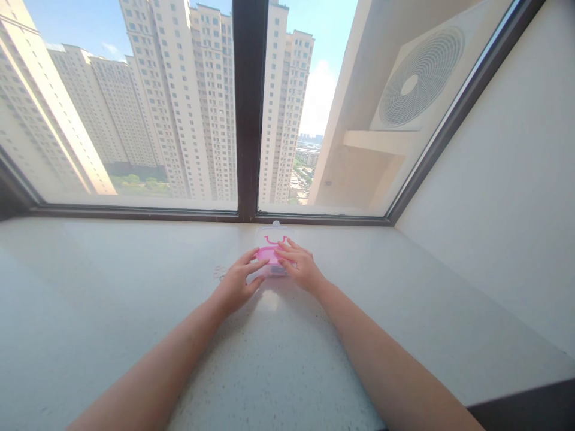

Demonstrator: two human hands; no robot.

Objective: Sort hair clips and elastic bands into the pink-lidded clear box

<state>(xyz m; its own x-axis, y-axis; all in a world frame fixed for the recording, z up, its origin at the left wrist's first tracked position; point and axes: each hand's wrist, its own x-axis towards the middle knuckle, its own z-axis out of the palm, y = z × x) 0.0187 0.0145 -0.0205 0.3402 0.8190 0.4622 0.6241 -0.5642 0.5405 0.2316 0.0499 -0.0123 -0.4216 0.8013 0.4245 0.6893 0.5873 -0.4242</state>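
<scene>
Left to right on the pale sill (112, 287): small indistinct item (219, 272); left hand (239, 284), fingers spread, at pink box (266, 254) near dark window frame (248, 120); right hand (302, 269), fingers apart, over box's right side; sill room to white wall (507, 179).

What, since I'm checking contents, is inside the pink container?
Something bluish, too small to identify, shows inside the pink container; the left hand and right hand partly cover the rest.

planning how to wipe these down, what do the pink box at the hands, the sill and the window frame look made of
Pink box: likely plastic, as its lower front looks see-through. Sill: perhaps polished stone or composite, pale and speckled with a glossy reflection. Window frame: dark, smooth; possibly coated metal, though plastic can't be excluded.
</scene>
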